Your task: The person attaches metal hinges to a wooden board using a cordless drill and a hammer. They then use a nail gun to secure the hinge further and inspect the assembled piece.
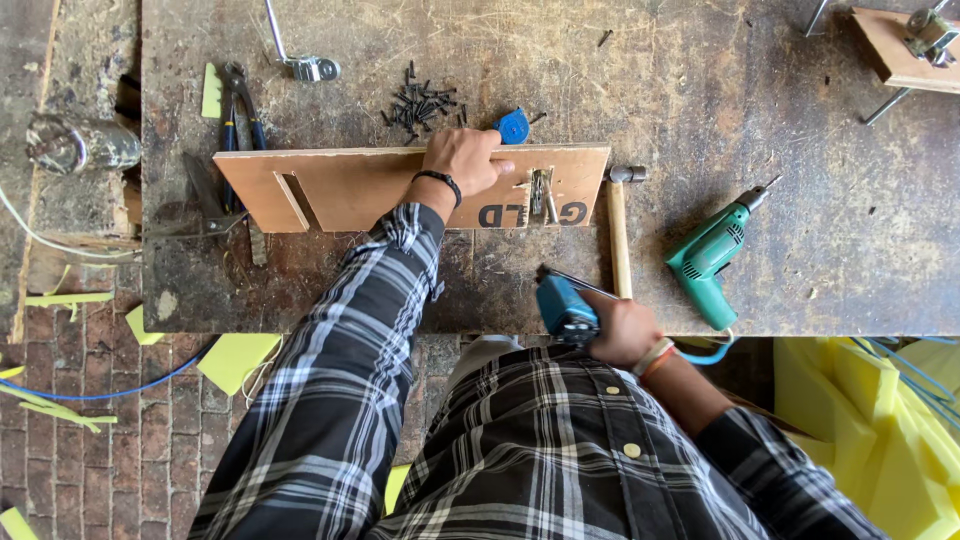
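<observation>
My left hand (464, 158) grips the far edge of a brown plywood board (350, 190) that lies flat on the worn workbench (700, 100). A metal hinge-like fitting (542, 194) sits on the board just right of that hand. My right hand (622, 328) is near the bench's front edge, closed around a blue power tool (562, 304) with a thin metal bit pointing left. A pile of black screws (420, 105) and a small blue tape measure (513, 126) lie just beyond the board.
A teal electric drill (712, 255) and a wooden-handled hammer (619, 225) lie right of the board. Pliers (240, 110) rest at the left, a wood block with hardware (905, 45) at the far right. Yellow foam (870, 420) sits below the bench on the right.
</observation>
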The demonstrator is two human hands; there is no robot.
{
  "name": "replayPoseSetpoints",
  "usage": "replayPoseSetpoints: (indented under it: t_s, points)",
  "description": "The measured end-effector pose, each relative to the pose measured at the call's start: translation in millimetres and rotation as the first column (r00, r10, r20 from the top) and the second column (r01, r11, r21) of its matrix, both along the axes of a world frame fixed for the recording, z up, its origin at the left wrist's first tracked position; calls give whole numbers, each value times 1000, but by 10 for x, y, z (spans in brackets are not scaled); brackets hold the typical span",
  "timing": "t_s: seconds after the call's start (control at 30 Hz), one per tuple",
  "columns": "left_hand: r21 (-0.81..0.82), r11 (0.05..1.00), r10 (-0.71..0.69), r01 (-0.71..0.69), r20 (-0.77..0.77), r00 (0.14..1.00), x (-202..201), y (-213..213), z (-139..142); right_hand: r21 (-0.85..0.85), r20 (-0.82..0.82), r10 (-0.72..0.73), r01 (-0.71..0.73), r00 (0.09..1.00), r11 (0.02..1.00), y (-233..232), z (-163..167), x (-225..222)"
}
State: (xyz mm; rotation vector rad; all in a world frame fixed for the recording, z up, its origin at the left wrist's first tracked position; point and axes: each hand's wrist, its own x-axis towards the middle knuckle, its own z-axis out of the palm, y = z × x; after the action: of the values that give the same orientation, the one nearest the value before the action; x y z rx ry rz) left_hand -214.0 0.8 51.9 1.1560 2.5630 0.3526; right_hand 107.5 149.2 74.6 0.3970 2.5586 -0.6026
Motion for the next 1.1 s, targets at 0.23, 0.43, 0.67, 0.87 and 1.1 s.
replayPoseSetpoints:
  t_s: [0.23, 0.43, 0.67, 0.87, 1.1]
  points:
    - [31, 1000, 2, -1, -40, 999, 20, 10, 27, 135, 255, -116, 83, 960, 987, -366, 79, -752]
    - [-2, 1000, -17, 17, -43, 999, -7, 42, -22, 148, 132, -75, 55, 988, 987, -299, 105, -903]
    - [91, 996, -16, 24, -88, 996, 0, 46, -91, 157, 167, -133, 107, 977, 982, -282, 77, -842]
    - [120, 992, 48, -46, -12, 999, 19, -117, 43, 46, -208, -282, 297, 937, 954, 43, 218, -59]
    - [386, 898, 261, -210, -86, 961, -119, -290, 640, -40, -335, -600, 626, 726, 779, 685, -45, 156]
